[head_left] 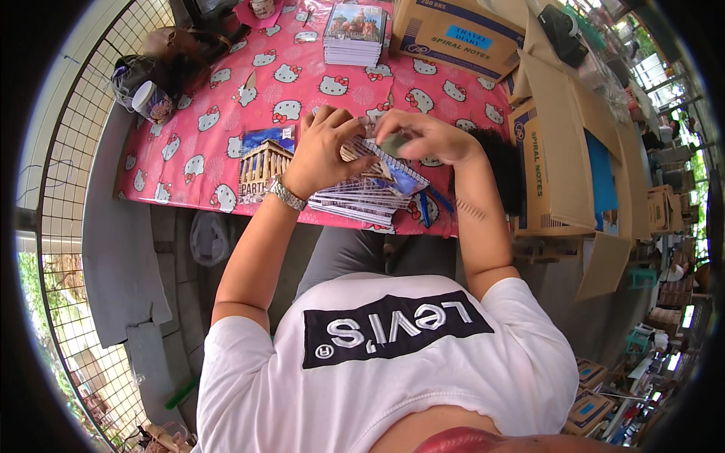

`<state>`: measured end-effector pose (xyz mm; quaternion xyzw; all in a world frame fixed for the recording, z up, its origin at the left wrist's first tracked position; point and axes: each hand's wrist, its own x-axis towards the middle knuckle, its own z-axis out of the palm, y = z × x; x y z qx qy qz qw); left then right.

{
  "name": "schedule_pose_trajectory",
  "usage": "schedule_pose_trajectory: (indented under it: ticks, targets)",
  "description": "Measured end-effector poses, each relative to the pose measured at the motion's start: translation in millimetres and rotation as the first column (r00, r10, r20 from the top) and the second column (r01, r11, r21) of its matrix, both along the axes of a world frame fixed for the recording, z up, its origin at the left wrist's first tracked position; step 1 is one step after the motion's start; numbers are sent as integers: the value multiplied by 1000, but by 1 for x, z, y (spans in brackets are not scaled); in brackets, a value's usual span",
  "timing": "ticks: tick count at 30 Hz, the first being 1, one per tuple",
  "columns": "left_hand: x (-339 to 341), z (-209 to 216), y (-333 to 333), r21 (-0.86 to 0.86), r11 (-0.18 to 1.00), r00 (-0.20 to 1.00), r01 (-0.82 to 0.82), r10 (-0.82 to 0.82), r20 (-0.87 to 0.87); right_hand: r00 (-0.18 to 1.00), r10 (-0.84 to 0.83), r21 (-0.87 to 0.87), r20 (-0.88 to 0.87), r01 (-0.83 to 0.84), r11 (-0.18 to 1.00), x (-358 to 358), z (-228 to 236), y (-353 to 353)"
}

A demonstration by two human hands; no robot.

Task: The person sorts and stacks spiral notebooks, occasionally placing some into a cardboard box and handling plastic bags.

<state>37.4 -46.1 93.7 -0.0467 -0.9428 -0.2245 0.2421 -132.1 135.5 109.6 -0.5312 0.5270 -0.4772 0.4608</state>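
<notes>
My left hand (331, 147), a silver watch on its wrist, is bent over a spiral notebook (404, 175) with a photo cover, fingers curled at the notebook's upper edge and the thumb lying across it. From the other side my right hand (434, 140) reaches in, its fingers closed around a small dark greenish thing (393, 143) whose kind I cannot make out. Beneath them, a fanned pile of spiral notebooks (355, 208) lies near the table's front edge. Another notebook (264, 162), its cover showing a columned temple, lies left of my left wrist.
A pink cat-print cloth covers the table (204, 162). Further back stand a notebook stack (353, 53) and a cardboard box (459, 38). An open carton (555, 166) is at the right. Blue pens (424, 208) lie by the pile. A white cup (151, 102) and bags (177, 49) occupy the left.
</notes>
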Motion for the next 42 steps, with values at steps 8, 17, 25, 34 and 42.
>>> schedule_pose_trajectory:
  ticks: [8,17,25,34,42]
  targets:
    - [3,4,0,86,996,999,-21,18,35,911,-211,19,-353,233,972,2,-1,-11]
    - [0,0,-39,164,986,999,29,-23,-36,919,145,-215,366,-68,974,-1,-3,-34]
    - [2,-7,-50,412,908,988,80,-126,85,985,121,-116,122,-107,988,-7,-2,-54]
    - [2,-9,-44,496,867,989,-45,-32,146,918,-278,216,-283,343,914,-36,-53,-56]
    - [14,-31,-10,785,602,979,-148,204,27,56,-778,-356,-625,867,349,-26,-212,60]
